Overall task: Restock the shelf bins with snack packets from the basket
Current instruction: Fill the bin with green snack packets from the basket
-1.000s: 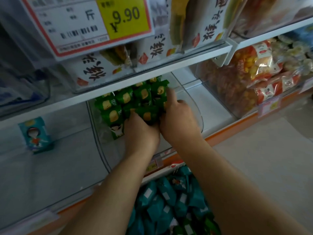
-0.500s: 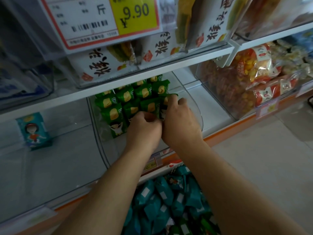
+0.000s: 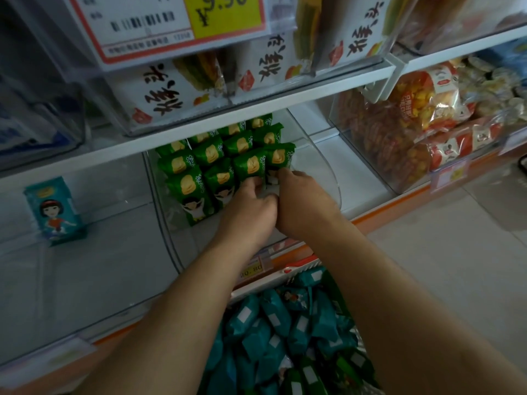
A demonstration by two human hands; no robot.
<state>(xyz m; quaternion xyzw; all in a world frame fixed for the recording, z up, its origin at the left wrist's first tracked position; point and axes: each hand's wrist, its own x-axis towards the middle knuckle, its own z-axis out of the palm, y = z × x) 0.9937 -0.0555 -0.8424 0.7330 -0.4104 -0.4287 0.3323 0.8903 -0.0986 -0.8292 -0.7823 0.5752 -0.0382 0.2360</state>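
Several green snack packets (image 3: 211, 166) stand in rows inside a clear plastic shelf bin (image 3: 322, 166) on the lower shelf. My left hand (image 3: 251, 209) and my right hand (image 3: 305, 203) are side by side inside the bin, fingers curled on the bottom of the front-right green packets (image 3: 278, 158). Whether each hand grips a packet or just presses it is unclear. Below my arms, the basket (image 3: 302, 265) holds a heap of teal snack packets (image 3: 285, 329).
One teal packet (image 3: 54, 212) stands alone in the clear bin to the left. A bin of orange and red snack bags (image 3: 413, 124) sits to the right. The upper shelf carries white bags and a price tag (image 3: 182, 21). Tiled floor (image 3: 456, 252) lies at right.
Both hands drew back toward the bin's front, from over the packets to their lower ends. The green rows look more upright and aligned. The camera moved closer.
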